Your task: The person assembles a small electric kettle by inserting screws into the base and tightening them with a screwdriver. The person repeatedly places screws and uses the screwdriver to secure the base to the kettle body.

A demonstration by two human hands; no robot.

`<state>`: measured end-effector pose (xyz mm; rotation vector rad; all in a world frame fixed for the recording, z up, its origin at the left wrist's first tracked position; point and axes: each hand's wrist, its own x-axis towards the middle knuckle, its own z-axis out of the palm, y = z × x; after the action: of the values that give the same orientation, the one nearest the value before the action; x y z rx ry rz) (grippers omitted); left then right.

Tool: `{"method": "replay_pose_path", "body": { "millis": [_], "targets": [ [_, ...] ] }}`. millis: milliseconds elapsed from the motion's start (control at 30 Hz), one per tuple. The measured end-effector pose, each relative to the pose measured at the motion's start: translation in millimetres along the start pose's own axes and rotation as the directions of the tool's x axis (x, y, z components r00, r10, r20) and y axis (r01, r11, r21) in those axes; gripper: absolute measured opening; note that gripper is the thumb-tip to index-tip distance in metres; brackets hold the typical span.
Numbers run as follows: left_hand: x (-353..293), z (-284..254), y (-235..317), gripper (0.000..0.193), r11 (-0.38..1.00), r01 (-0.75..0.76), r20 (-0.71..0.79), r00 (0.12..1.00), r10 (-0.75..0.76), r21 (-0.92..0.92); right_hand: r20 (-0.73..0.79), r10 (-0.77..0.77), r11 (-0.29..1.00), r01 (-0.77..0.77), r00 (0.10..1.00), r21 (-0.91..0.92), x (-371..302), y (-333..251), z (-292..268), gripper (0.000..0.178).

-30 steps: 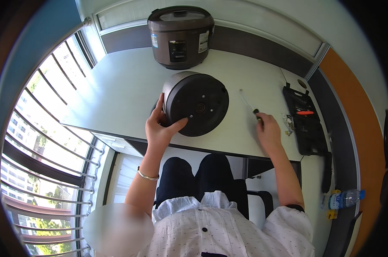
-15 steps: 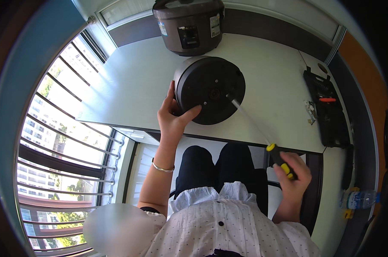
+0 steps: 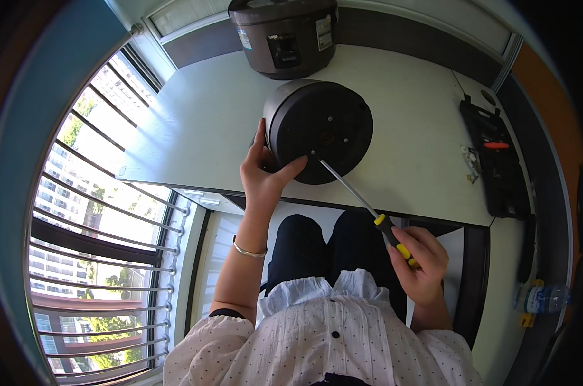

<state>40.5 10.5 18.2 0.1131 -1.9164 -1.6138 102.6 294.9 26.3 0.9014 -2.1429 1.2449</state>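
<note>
A round appliance with a brown side and a flat black base [image 3: 344, 106] is tipped on the table, its base toward me. Three small screws show around the base's centre. My left hand [image 3: 265, 174] grips its left edge, with the thumb on the base and the fingers along the side. In my right hand [image 3: 422, 262] is a screwdriver [image 3: 352, 190] with a black and yellow handle, the fingers closed round the handle. Its shaft slants up to the left, and the tip is close beside the lower-left screw. Whether it touches the base, I cannot tell.
A brown rice cooker [image 3: 283, 42] stands at the back of the white table [image 3: 195, 122]. To the right lie an open black tool case [image 3: 497, 161] with an orange-red item and small metal parts [image 3: 470, 163]. A plastic bottle [image 3: 545, 300] is at the far right; a barred window [image 3: 104, 225] is on the left.
My right hand has moved left with the screwdriver. Its tip has gone from the right-hand screw to beside the lower-left one. My left hand keeps its grip on the round appliance.
</note>
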Motion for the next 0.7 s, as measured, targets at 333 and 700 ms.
{"method": "replay_pose_path", "body": {
  "millis": [333, 700],
  "targets": [
    [-1.5, -0.1, 1.5, 0.091, 1.0, -0.004, 0.006, 1.0, 0.004, 0.013, 0.005, 0.0, 1.0, 0.0, 1.0, 0.001, 2.1, -0.1, 3.4, 0.033],
    [-2.4, 1.0, -1.8, 0.092, 0.998, -0.015, -0.005, 1.0, 0.016, 0.064, 0.06, 0.056, 0.998, -0.056, 0.997, -0.008, 3.4, -15.5, 0.1, 0.032]
  ]
}}
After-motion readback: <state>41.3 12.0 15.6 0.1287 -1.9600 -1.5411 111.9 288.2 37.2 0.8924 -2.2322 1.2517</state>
